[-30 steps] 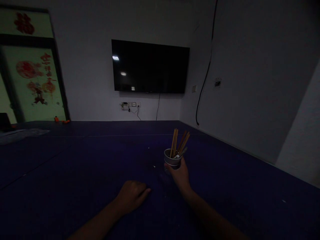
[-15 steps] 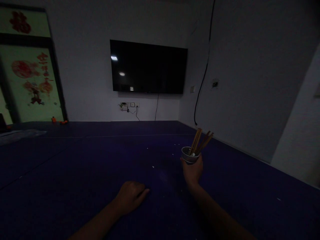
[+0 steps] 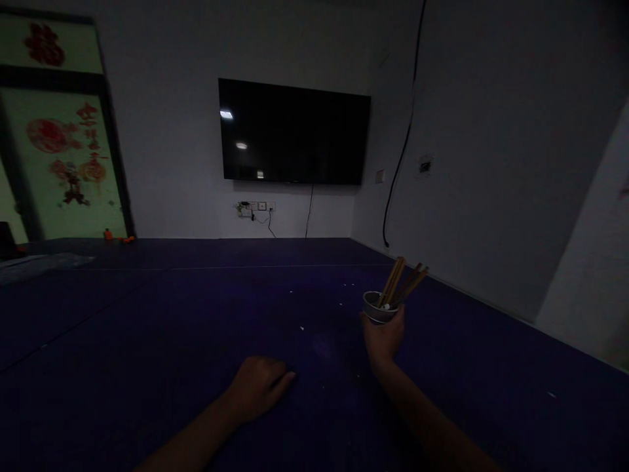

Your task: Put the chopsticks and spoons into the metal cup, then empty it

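My right hand (image 3: 383, 341) is wrapped round a grey cup (image 3: 377, 316) with a pale rim, holding it from the near side. Several wooden chopsticks (image 3: 393, 282) stand in the cup, leaning to the right. A small white bit shows among them inside. Most of the cup's lower body is hidden by my fingers. To the left, my left hand (image 3: 260, 387) rests on the dark blue surface (image 3: 196, 328), its fingers curled under and the thumb lying alongside. Nothing shows in it.
Small white scraps (image 3: 302, 328) are scattered over the surface. Clear plastic sheeting (image 3: 44, 265) and small orange things (image 3: 126, 240) lie at the far left. A television (image 3: 295, 131) hangs on the back wall, sockets below it. A black cable (image 3: 405, 137) hangs down the right wall.
My right hand has shifted slightly right and down in view with the cup, and the chopsticks lean a little more to the right. My left hand has stayed in place.
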### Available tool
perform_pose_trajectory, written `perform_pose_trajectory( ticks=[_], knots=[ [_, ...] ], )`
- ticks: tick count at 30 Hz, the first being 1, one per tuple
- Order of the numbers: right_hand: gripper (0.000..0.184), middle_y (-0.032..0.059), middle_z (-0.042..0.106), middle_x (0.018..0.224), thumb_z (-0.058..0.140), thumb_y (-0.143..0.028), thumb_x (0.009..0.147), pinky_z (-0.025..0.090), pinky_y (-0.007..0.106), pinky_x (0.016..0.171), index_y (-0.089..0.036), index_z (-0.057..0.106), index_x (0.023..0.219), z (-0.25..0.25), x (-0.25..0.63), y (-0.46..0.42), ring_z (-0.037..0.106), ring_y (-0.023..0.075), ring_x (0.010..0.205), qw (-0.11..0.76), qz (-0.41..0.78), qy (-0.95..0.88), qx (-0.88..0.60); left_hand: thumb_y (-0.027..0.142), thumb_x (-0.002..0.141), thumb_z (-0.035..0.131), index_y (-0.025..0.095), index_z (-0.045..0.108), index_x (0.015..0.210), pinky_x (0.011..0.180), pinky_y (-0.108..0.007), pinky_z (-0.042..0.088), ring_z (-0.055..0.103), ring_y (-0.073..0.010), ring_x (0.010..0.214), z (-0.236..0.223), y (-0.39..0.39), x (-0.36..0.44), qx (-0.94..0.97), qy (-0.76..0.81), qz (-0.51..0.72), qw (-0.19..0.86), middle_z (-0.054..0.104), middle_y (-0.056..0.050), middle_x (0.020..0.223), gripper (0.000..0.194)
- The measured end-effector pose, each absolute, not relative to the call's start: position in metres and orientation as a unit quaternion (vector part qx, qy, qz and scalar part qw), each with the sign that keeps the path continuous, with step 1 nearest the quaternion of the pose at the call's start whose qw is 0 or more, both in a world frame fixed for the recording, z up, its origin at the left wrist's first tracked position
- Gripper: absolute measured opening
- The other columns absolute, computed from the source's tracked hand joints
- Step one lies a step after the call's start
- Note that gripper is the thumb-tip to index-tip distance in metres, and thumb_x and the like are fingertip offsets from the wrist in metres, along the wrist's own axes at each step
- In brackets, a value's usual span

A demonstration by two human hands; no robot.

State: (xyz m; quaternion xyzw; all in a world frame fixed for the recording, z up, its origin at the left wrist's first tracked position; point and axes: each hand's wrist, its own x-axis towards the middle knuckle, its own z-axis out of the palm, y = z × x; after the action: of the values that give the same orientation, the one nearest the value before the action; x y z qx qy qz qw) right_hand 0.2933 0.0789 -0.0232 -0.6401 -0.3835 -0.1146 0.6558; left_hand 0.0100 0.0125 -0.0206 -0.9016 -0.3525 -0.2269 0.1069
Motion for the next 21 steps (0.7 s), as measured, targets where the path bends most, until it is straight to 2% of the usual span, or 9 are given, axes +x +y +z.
perform_pose_trajectory(
  ticks=[3, 5, 6, 8, 10, 12, 14, 17, 21],
  knots=[
    [0.105, 0.0253, 0.021, 0.142, 0.066, -0.051, 0.064, 0.023, 0.052, 0.101, -0.004, 0.011, 0.141, -0.005, 0.284, 0.066, 0.021, 0.0379, 0.13, 0.648, -0.18, -0.354, -0.65, 0.037, 0.093, 0.027, 0.018, 0.056, 0.065, 0.05, -0.021, 0.033, 0.053, -0.0109, 0.051, -0.019, 0.012, 0.01, -0.905, -0.352, -0.214, 0.105, 0.058, -0.001, 0.056, 0.045],
    [0.101, 0.0227, 0.015, 0.145, 0.062, -0.052, 0.069, 0.02, 0.055, 0.102, -0.006, 0.009, 0.142, 0.007, 0.275, 0.055, 0.015, 0.0361, 0.132, 0.628, -0.234, -0.393, -0.629, 0.036, 0.093, 0.028, 0.018, 0.055, 0.065, 0.049, -0.021, 0.032, 0.053, -0.011, 0.051, -0.019, 0.013, 0.01, -0.906, -0.354, -0.21, 0.103, 0.058, -0.001, 0.056, 0.044],
    [0.095, 0.0218, 0.016, 0.145, 0.059, -0.051, 0.072, 0.02, 0.055, 0.101, -0.007, 0.011, 0.142, 0.011, 0.269, 0.05, 0.016, 0.0348, 0.133, 0.617, -0.254, -0.423, -0.613, 0.036, 0.093, 0.028, 0.018, 0.055, 0.065, 0.049, -0.021, 0.032, 0.053, -0.0111, 0.051, -0.019, 0.013, 0.01, -0.905, -0.355, -0.21, 0.101, 0.058, -0.001, 0.056, 0.043],
    [0.066, 0.0172, 0.032, 0.14, 0.051, -0.041, 0.08, 0.024, 0.054, 0.1, -0.014, 0.031, 0.136, 0.013, 0.256, 0.039, 0.025, 0.0316, 0.13, 0.58, -0.273, -0.518, -0.566, 0.036, 0.093, 0.029, 0.018, 0.054, 0.065, 0.05, -0.021, 0.032, 0.054, -0.0112, 0.051, -0.019, 0.013, 0.011, -0.905, -0.357, -0.211, 0.096, 0.058, -0.001, 0.056, 0.042],
    [0.036, 0.0098, 0.053, 0.123, 0.039, -0.025, 0.085, 0.031, 0.048, 0.097, -0.022, 0.052, 0.118, 0.007, 0.239, 0.031, 0.043, 0.0255, 0.119, 0.517, -0.262, -0.674, -0.458, 0.036, 0.092, 0.029, 0.018, 0.055, 0.067, 0.05, -0.021, 0.033, 0.055, -0.0115, 0.053, -0.018, 0.013, 0.011, -0.903, -0.36, -0.216, 0.091, 0.059, -0.001, 0.058, 0.04],
    [0.034, 0.0062, 0.065, 0.098, 0.032, -0.014, 0.084, 0.039, 0.039, 0.088, -0.024, 0.062, 0.1, -0.003, 0.221, 0.024, 0.057, 0.0205, 0.099, 0.42, -0.217, -0.815, -0.336, 0.038, 0.092, 0.031, 0.018, 0.055, 0.07, 0.05, -0.022, 0.033, 0.056, -0.0119, 0.055, -0.017, 0.012, 0.01, -0.9, -0.365, -0.225, 0.082, 0.061, -0.001, 0.061, 0.038],
    [0.03, 0.0054, 0.066, 0.077, 0.036, -0.012, 0.082, 0.044, 0.031, 0.071, -0.021, 0.064, 0.084, -0.011, 0.204, 0.019, 0.059, 0.0182, 0.075, 0.329, -0.174, -0.877, -0.303, 0.042, 0.09, 0.034, 0.018, 0.054, 0.072, 0.05, -0.022, 0.033, 0.056, -0.0122, 0.056, -0.017, 0.011, 0.009, -0.897, -0.37, -0.232, 0.069, 0.062, -0.001, 0.064, 0.036],
    [0.021, 0.0054, 0.066, 0.075, 0.043, -0.01, 0.076, 0.041, 0.028, 0.063, -0.018, 0.062, 0.077, -0.016, 0.189, 0.014, 0.056, 0.0173, 0.069, 0.206, -0.128, -0.919, -0.311, 0.045, 0.088, 0.038, 0.018, 0.053, 0.073, 0.049, -0.022, 0.034, 0.058, -0.0127, 0.058, -0.017, 0.011, 0.008, -0.896, -0.373, -0.232, 0.057, 0.063, -0.002, 0.066, 0.035],
    [0.018, 0.0045, 0.066, 0.083, 0.045, -0.009, 0.073, 0.04, 0.027, 0.068, -0.018, 0.06, 0.079, -0.014, 0.185, 0.013, 0.056, 0.0167, 0.075, 0.124, -0.078, -0.932, -0.332, 0.04, 0.089, 0.035, 0.018, 0.052, 0.071, 0.049, -0.021, 0.034, 0.057, -0.0122, 0.056, -0.019, 0.012, 0.009, -0.903, -0.359, -0.225, 0.067, 0.061, 0.0, 0.062, 0.033]
  ],
)
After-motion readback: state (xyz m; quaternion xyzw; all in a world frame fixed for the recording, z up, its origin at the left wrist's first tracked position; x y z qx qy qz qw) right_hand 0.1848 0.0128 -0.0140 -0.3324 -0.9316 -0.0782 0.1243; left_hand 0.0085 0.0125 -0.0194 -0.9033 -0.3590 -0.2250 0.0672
